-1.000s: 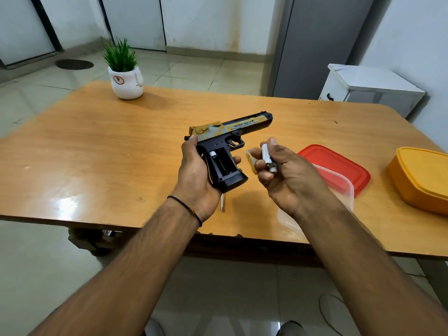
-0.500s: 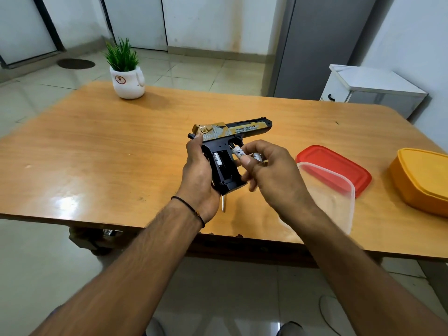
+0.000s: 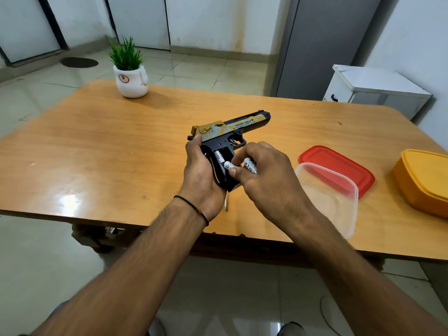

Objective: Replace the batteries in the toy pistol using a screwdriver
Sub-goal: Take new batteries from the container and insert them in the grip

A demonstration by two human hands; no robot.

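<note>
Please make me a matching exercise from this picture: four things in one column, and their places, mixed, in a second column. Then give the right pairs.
1 pistol
2 batteries
3 red lid
4 plant pot

a in the right hand
b far left on the table
c in the left hand
d flat beyond the clear tub

Pairs: 1-c, 2-a, 3-d, 4-b

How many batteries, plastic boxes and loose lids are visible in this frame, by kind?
White cylindrical batteries: 3
Plastic boxes: 2, the clear plastic box and the orange plastic box
Red plastic lid: 1
Total: 6
</note>
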